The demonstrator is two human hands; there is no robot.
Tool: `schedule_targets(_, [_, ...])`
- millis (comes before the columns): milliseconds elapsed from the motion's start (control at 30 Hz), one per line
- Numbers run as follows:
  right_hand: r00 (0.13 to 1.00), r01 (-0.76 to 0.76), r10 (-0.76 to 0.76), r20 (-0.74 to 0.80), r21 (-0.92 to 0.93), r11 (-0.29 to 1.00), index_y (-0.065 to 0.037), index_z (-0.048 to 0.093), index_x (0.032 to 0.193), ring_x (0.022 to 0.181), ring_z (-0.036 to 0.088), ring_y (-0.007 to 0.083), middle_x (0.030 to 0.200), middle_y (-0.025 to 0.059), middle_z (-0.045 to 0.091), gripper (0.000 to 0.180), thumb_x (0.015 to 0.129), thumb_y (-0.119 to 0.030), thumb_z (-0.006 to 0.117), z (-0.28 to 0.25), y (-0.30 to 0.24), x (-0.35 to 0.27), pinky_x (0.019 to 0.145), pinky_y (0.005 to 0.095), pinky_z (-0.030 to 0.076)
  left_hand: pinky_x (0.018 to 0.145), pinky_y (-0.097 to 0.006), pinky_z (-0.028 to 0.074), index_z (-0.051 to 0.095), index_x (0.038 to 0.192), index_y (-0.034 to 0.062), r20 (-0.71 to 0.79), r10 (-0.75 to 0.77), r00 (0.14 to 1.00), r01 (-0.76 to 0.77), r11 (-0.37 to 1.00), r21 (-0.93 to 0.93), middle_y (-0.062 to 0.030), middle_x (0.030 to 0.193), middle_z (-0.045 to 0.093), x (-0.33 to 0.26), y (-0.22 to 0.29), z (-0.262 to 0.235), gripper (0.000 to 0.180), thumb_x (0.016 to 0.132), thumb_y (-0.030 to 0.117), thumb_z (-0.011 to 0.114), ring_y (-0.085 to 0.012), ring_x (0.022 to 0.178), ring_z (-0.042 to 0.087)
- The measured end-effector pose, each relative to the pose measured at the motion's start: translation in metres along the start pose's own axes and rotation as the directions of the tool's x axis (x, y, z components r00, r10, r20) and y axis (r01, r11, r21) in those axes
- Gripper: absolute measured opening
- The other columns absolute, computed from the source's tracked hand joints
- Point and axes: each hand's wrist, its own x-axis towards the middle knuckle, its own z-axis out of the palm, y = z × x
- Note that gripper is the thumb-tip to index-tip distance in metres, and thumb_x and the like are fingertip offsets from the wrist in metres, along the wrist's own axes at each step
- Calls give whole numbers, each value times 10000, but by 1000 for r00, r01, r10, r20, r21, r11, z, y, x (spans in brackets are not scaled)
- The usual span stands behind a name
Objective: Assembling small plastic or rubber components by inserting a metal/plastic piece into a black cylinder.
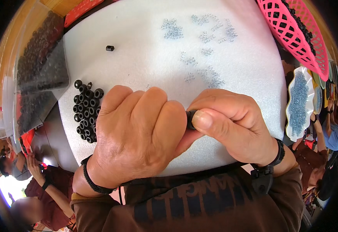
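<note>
Both my hands meet over the near middle of the white foam sheet (111,71). My left hand (134,131) is curled into a fist, back upward. At its thumb side a small black cylindrical part (190,119) sticks out. The thumb and fingers of my right hand (231,123) pinch that part's exposed end. Most of the part is hidden inside the left fist. Beside my left hand lies a heap of small black hollow cylindrical pieces (85,110), partly covered by the hand. One separate black cylinder (109,48) lies farther off on the sheet.
Clusters of tiny clear rings (173,29) are scattered across the far and middle right of the sheet. A clear plastic bin of dark pieces (41,58) stands left. At right are a pink lattice basket (293,34) and a white scalloped dish (309,92) of clear rings. Other people work on both sides.
</note>
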Motion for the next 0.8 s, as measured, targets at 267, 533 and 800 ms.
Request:
schedule_targets(267, [998, -67, 67, 1, 53, 996, 54, 613, 913, 774, 553, 160, 860, 119, 602, 254, 932, -181, 519, 2, 1, -2, 690, 277, 437, 485, -371, 320, 466, 693, 40, 84, -53, 995, 59, 996, -64, -85, 600, 420, -2, 0, 2, 348, 648, 288, 706, -273, 494, 420])
schedule_targets(533, [970, -241, 242, 21, 200, 950, 71, 608, 932, 804, 561, 128, 888, 106, 607, 261, 939, -173, 516, 5, 2, -4, 728, 258, 450, 454, -363, 313, 436, 659, 55, 210, 17, 978, 45, 956, -289, -72, 555, 391, -1, -13, 3, 369, 628, 286, 723, -270, 462, 414])
schedule_targets(800, [967, -237, 256, -6, 359, 903, 25, 639, 866, 730, 525, 55, 773, 28, 625, 312, 967, -218, 472, 13, 0, -5, 644, 208, 423, 429, -358, 302, 425, 635, 72, 145, 5, 989, 23, 981, -193, -54, 534, 382, -4, -8, 5, 384, 598, 297, 734, -257, 431, 405])
